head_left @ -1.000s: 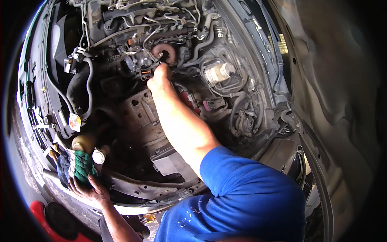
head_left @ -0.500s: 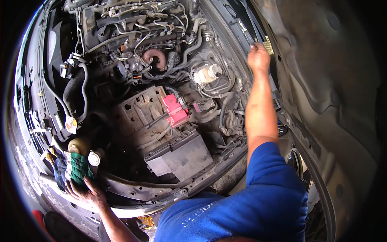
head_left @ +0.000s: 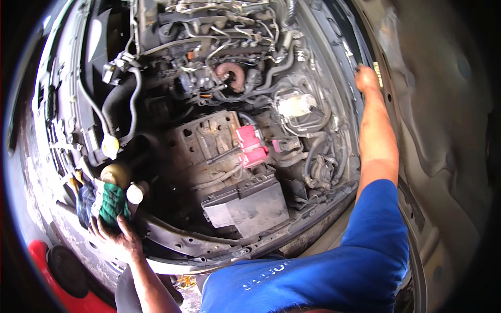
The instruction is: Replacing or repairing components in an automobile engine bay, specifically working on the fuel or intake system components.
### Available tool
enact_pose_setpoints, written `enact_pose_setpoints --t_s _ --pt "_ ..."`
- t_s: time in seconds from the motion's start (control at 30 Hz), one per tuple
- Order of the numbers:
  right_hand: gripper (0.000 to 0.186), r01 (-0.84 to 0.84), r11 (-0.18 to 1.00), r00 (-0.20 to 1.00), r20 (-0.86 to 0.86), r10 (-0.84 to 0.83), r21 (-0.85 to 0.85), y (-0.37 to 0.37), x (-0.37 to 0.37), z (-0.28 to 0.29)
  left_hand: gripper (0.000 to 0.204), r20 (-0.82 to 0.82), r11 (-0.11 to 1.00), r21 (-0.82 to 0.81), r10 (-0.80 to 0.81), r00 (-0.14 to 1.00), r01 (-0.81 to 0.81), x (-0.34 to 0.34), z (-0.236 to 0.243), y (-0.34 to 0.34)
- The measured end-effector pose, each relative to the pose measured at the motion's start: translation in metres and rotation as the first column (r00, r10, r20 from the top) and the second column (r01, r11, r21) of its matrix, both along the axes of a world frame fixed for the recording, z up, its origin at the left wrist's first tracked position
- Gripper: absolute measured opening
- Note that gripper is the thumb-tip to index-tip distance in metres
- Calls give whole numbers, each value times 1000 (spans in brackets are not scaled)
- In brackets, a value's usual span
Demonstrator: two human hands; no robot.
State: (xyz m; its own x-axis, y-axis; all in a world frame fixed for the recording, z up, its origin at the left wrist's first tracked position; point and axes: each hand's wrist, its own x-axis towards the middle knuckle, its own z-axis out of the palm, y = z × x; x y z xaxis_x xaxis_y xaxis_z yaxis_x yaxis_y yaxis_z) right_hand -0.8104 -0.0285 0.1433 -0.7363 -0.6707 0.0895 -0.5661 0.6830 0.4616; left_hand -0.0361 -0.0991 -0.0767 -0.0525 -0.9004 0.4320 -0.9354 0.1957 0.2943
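Observation:
At the front left of the engine bay, my left hand rests on the car's front edge. Its fingers are spread, and they touch a bunched green cloth. Beside that lies a dark blue cloth. My right arm reaches far along the right side. My right hand is closed near the cowl by the raised hood; whatever is in its fingers is too small to make out.
A bare metal battery tray lies mid-bay, beside a red terminal cover and a black fuse box. A white fluid reservoir stands to the right. The engine fills the far side. Something red sits at lower left.
The view has shifted, so the whole bay sits further right in the picture. My left hand stays by the green cloth and my right hand stays closed near the cowl.

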Motion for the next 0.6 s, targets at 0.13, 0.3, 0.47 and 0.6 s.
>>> enact_pose_setpoints --t_s 0.13,0.3,0.47,0.6 --pt "33 -14 965 999 -38 4 -261 14 7 -8 63 -27 1000 23 8 1000 -7 2 -2 2" --pt "30 -168 777 986 -89 144 -607 11 41 -20 65 -187 996 80 -22 982 38 7 1 7" --pt "16 -193 545 864 123 489 -816 3 124 -36 61 -171 999 -18 28 985 -31 -5 21 14" --pt "17 -322 579 564 339 753 -749 -15 254 -56 44 -468 897 -27 -401 788 441 -67 75 11"
